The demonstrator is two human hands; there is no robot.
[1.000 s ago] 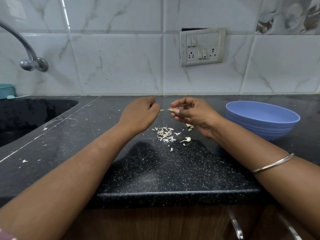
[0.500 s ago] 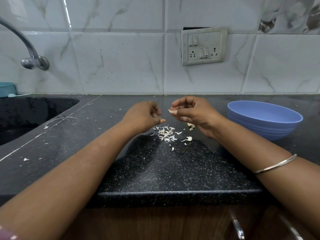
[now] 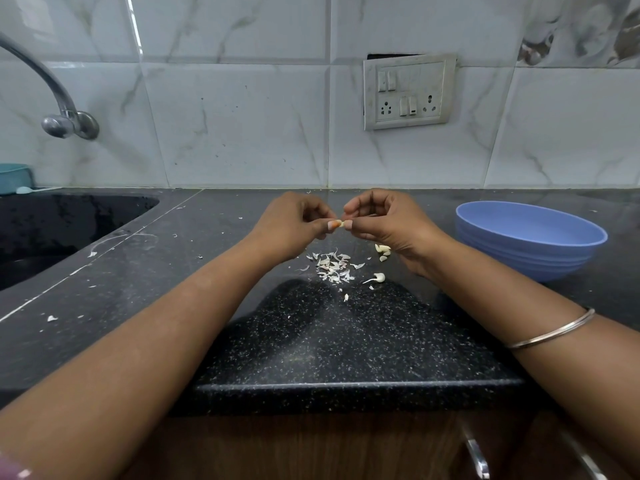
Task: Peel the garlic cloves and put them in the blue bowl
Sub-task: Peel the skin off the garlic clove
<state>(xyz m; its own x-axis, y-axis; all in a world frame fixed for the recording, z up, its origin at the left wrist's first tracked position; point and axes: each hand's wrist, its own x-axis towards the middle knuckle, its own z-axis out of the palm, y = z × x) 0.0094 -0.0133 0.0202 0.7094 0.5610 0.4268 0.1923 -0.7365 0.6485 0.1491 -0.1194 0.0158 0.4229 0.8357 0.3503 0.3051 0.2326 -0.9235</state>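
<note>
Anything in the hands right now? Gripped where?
A small garlic clove, pinched at its two ends between the fingertips of the left hand and right hand, above the peel pile.

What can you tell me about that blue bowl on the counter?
The blue bowl is round and wide, plain matte blue with faint ridges round its outer wall, plastic by the look. It stands upright on the dark speckled counter, to the right of the right hand, apart from it. From this angle its inside cannot be seen.

Bowl (image 3: 530, 237): blue, plain. Counter (image 3: 346, 341): black, white-speckled. Wall tiles (image 3: 242, 116): white, grey-veined marble pattern. Peelings (image 3: 332, 266): white. Bangle (image 3: 550, 329): silver. Socket plate (image 3: 408, 91): off-white. Tap (image 3: 65, 119): chrome.
</note>
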